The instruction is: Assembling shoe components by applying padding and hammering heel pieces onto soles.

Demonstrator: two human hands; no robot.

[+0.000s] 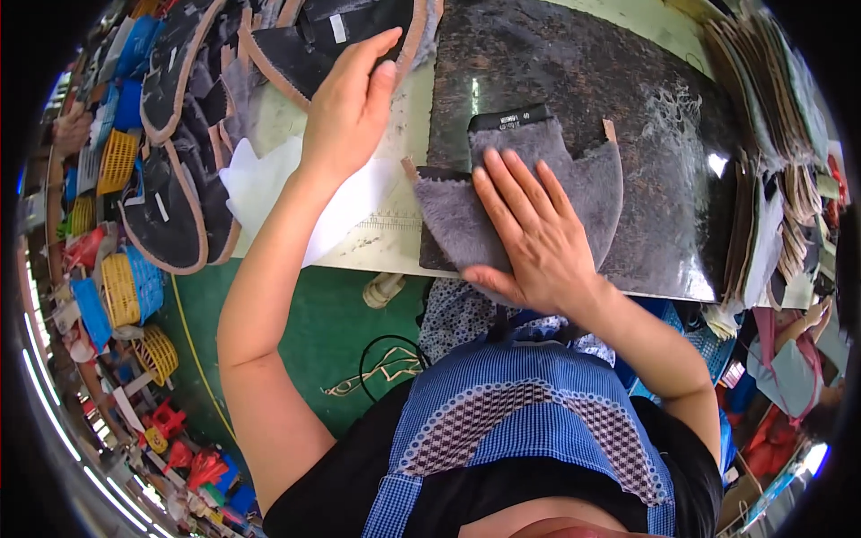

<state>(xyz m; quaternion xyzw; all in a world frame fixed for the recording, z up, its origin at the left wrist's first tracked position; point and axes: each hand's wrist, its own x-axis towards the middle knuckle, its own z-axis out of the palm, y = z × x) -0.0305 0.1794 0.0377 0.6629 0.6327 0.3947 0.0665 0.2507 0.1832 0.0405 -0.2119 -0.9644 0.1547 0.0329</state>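
Observation:
My right hand (pixel 538 220) lies flat, fingers spread, on a grey plush piece (pixel 592 179) cut to a curved shape like a shoe upper. The piece has two upward points and a black tab at its top middle, and rests fur side up on a dark, scuffed board (pixel 664 152). My left hand (pixel 348 108) is raised to the left of the board, thumb and index finger stretched out, with nothing seen in it. Beside its fingers is a black piece with tan edging (pixel 336 45). A white sheet (pixel 265 184) lies partly under my left forearm.
More black, tan-edged pieces (pixel 166 206) are heaped at the table's left. Stacked layered pieces (pixel 771 143) stand along the right edge. Below the table's front edge is a green floor (pixel 224 314). Yellow baskets (pixel 118 161) and blue bundles line the far left.

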